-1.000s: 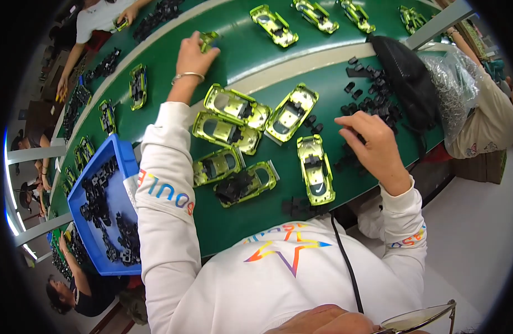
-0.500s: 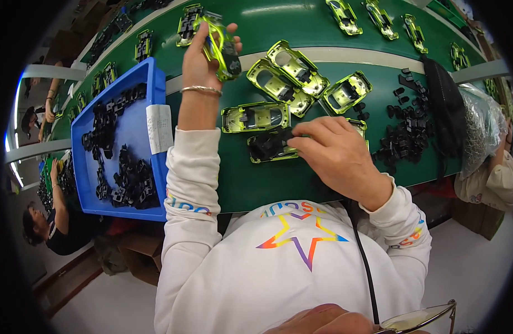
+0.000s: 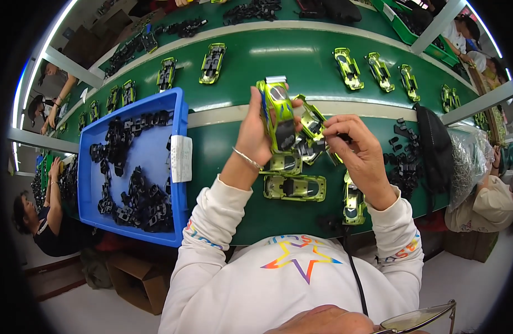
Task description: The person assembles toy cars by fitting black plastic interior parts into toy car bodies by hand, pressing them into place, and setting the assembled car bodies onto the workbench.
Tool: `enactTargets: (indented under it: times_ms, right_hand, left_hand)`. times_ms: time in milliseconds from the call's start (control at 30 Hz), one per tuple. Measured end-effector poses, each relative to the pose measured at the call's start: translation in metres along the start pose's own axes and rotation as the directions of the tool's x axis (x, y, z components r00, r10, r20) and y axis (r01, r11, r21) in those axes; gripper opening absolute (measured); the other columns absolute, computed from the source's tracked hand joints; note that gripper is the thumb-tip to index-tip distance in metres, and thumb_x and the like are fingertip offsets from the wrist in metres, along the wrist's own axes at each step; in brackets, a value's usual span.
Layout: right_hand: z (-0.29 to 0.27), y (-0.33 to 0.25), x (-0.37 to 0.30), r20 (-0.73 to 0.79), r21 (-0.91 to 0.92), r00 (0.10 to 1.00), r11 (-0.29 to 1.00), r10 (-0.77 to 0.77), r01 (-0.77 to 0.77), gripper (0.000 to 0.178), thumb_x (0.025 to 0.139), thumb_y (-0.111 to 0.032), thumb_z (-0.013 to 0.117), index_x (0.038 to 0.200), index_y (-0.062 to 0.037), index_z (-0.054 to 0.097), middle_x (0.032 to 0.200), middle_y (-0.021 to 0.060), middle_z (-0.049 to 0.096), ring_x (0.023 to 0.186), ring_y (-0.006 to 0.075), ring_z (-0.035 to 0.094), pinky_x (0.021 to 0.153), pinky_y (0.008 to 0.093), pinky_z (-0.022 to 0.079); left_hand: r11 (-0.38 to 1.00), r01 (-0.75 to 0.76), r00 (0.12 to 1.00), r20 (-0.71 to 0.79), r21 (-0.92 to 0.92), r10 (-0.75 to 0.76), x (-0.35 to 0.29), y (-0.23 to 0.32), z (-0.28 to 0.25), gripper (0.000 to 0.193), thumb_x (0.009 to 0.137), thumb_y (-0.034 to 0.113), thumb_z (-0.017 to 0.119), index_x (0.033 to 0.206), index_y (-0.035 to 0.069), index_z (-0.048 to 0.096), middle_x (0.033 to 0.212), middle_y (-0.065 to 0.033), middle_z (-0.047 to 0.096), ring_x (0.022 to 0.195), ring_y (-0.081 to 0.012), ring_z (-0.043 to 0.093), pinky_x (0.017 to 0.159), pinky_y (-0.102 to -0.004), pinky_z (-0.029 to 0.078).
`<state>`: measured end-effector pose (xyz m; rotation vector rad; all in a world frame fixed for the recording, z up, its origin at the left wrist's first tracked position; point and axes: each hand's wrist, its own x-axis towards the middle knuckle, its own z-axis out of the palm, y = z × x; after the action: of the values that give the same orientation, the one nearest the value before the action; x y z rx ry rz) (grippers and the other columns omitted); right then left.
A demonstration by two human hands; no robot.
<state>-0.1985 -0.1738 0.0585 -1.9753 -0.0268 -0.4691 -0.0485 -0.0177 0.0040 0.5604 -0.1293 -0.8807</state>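
My left hand (image 3: 253, 136) grips a green toy car body (image 3: 279, 114) with a blue stripe and a black end, holding it above the table. Just right of it, my right hand (image 3: 354, 147) has its thumb and fingers pinched together beside the edge of a green car shell (image 3: 311, 119). What lies between those fingertips is too small to make out. Black pieces show among the overlapping shells under my hands. Nearer me, one shell (image 3: 295, 188) lies sideways and another (image 3: 354, 203) points toward me, partly below my right wrist.
A blue bin (image 3: 180, 117) of black parts stands at left. Loose black parts (image 3: 404, 172), a black pouch (image 3: 434, 147) and a clear bag of small metal pieces (image 3: 470, 161) are at right. Several green cars (image 3: 213, 64) line the raised strip beyond. Other people work at both sides.
The view has shifted, so the table sits lower in it. My left hand has brought the toy car body closer to my right hand, which has left the near shell with the black piece.
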Motion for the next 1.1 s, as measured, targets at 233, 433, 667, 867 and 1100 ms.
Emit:
enactTargets:
  times_ms: [233,433,667,867,1100]
  right_hand:
    - [0.016,0.012,0.036,-0.269,-0.212,0.929,0.957,-0.253,0.199,0.024,0.088,0.001,0.07,0.111,-0.0045,0.069,0.103,0.0123,0.064,0.078,0.0219,0.07,0.065,0.0327,0.056]
    - [0.014,0.012,0.021,-0.068,-0.219,0.971,0.953,-0.23,0.211,0.04,0.089,-0.003,0.069,0.128,-0.0089,0.065,0.112,0.0122,0.063,0.098,0.0262,0.065,0.083,0.0316,0.053]
    - [-0.002,0.026,0.006,0.154,0.449,0.948,0.834,0.28,-0.319,0.047,0.1,-0.01,0.06,0.146,-0.0052,0.049,0.121,0.008,0.065,0.102,0.0124,0.062,0.092,0.0253,0.048]
    - [0.0,0.019,-0.001,0.17,0.511,0.909,0.755,0.38,-0.411,0.044,0.102,-0.023,0.06,0.139,-0.0012,0.054,0.113,0.0043,0.066,0.099,0.0093,0.061,0.088,0.0254,0.05]
    - [-0.003,0.022,-0.008,0.107,0.606,0.812,0.61,0.573,-0.51,0.038,0.096,-0.03,0.068,0.121,-0.003,0.059,0.097,-0.0007,0.064,0.086,0.0072,0.059,0.084,0.0254,0.048]
  left_hand:
    - [0.997,0.019,0.999,0.029,-0.074,-0.017,-0.006,-0.031,0.021,0.066,0.104,0.06,0.026,0.132,0.007,0.054,0.111,-0.0128,0.068,0.093,-0.0269,0.068,0.081,-0.0431,0.059]
    - [1.0,-0.021,0.998,-0.061,0.007,0.022,-0.002,-0.022,0.012,0.052,0.107,0.049,0.03,0.127,0.009,0.056,0.116,-0.0094,0.067,0.101,-0.021,0.067,0.086,-0.0386,0.057]
    - [0.998,0.024,0.998,-0.063,-0.065,-0.028,-0.003,-0.017,0.017,0.043,0.104,0.048,0.047,0.124,0.01,0.056,0.111,-0.0069,0.067,0.104,-0.0218,0.065,0.09,-0.0413,0.054]
    - [0.966,-0.045,0.972,-0.213,0.253,0.101,-0.008,-0.035,0.024,0.043,0.091,0.029,0.075,0.12,0.006,0.054,0.107,-0.0043,0.065,0.091,-0.0161,0.066,0.075,-0.0294,0.055]
    - [0.701,-0.235,0.962,0.06,0.673,0.265,-0.016,-0.046,0.035,0.034,0.097,0.024,0.068,0.122,0.002,0.057,0.107,-0.0019,0.065,0.091,-0.0072,0.061,0.077,-0.0237,0.051]
